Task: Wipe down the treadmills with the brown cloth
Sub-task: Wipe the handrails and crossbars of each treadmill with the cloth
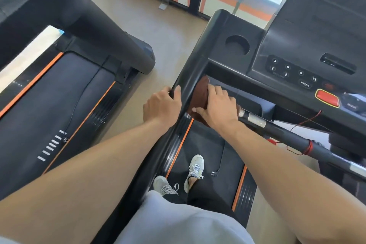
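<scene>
- The brown cloth [199, 96] lay against the inner side of the left handrail [190, 77] of the near treadmill [277, 49], between the rail and the belt area below the console.
- The right hand [216, 108] pressed on the cloth with its fingers curled over it, probably to rub this side of the rail.
- The left hand [163, 105] gripped the same rail from the outer side, thumb on top; I judge it steadied the body and the rail.
- The person stood on the belt [215, 156], so the rail was in easy reach.
- Count: one cloth, two hands, two treadmills; the second treadmill [65, 93] stood to the left, apart, across a strip of floor [168, 31].
- One cup holder [237, 44] and one red stop button [326, 97] showed on the console.
</scene>
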The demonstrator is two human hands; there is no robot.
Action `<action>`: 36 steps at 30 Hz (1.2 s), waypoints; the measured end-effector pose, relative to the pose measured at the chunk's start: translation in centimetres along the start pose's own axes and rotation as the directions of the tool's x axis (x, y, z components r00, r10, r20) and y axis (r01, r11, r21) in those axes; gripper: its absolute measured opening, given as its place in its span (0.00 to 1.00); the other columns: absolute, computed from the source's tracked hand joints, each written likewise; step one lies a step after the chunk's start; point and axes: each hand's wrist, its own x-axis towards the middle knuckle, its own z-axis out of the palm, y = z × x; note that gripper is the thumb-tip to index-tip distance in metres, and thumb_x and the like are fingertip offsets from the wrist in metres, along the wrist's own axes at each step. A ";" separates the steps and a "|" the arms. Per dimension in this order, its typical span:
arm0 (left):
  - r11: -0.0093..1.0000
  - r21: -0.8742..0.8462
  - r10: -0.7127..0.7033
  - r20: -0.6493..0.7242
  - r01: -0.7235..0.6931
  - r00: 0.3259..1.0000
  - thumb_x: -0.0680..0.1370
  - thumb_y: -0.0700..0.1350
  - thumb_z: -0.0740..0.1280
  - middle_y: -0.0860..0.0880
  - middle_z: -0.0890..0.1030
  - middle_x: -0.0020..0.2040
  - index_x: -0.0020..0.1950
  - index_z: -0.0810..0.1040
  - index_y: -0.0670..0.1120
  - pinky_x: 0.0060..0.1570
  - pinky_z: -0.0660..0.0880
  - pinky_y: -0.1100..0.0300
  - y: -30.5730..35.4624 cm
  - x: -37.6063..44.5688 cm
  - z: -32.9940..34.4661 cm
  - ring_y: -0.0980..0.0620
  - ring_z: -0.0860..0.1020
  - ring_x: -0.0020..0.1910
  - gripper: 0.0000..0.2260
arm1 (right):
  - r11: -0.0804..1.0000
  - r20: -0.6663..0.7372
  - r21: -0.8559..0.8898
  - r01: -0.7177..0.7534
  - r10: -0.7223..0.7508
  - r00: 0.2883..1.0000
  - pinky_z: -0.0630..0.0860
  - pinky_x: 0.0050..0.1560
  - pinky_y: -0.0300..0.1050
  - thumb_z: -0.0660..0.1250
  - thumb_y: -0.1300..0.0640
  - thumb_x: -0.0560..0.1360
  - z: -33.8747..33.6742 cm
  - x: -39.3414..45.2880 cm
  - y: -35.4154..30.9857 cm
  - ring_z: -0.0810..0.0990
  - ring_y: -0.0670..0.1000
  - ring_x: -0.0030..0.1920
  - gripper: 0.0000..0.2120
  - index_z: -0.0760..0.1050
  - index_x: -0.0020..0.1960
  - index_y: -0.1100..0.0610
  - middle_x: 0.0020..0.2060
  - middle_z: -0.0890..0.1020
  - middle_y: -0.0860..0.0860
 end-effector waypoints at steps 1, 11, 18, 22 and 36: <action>1.000 0.002 0.000 0.001 0.000 1.000 0.84 0.62 0.52 0.48 0.82 0.45 0.53 0.78 0.51 0.54 0.75 0.47 0.0 0.0 0.0 0.43 0.79 0.47 0.21 | 1.000 0.013 0.016 -0.017 0.017 1.000 0.73 0.62 0.61 0.71 0.33 0.73 -0.1 0.3 -0.2 0.75 0.59 0.66 0.40 0.63 0.75 0.55 0.66 0.75 0.53; 0.934 0.206 0.322 -0.131 -0.292 0.937 0.85 0.57 0.57 0.45 0.79 0.66 0.83 0.56 0.49 0.59 0.77 0.43 -0.4 -0.2 0.8 0.43 0.78 0.63 0.29 | 0.997 0.124 0.070 -0.037 0.028 0.992 0.77 0.53 0.55 0.74 0.32 0.69 -1.0 1.8 0.6 0.81 0.60 0.59 0.45 0.62 0.76 0.53 0.60 0.80 0.52; 0.600 0.587 0.710 -0.076 -0.544 0.700 0.85 0.46 0.56 0.43 0.74 0.74 0.78 0.69 0.45 0.72 0.67 0.44 0.0 -0.3 1.7 0.41 0.71 0.73 0.21 | 0.997 0.096 0.019 0.077 -0.078 0.992 0.73 0.48 0.51 0.73 0.51 0.73 -0.6 0.7 2.6 0.80 0.60 0.56 0.31 0.65 0.71 0.56 0.57 0.78 0.55; 0.563 0.702 0.616 -0.006 -0.435 0.788 0.86 0.49 0.55 0.43 0.70 0.77 0.79 0.67 0.45 0.75 0.62 0.43 0.7 -0.9 1.5 0.41 0.66 0.77 0.22 | 0.989 0.141 0.069 0.127 -0.136 0.981 0.73 0.55 0.54 0.73 0.52 0.74 -1.1 0.3 4.4 0.78 0.60 0.59 0.32 0.63 0.74 0.56 0.58 0.77 0.56; 0.882 0.321 0.394 -0.107 -0.344 0.913 0.85 0.54 0.51 0.42 0.70 0.77 0.77 0.69 0.42 0.79 0.53 0.43 11.0 -8.2 13.4 0.41 0.59 0.81 0.25 | 0.992 0.311 0.093 0.083 -0.108 0.944 0.71 0.46 0.49 0.72 0.46 0.71 -2.6 -5.9 20.6 0.81 0.58 0.53 0.27 0.66 0.66 0.51 0.48 0.78 0.50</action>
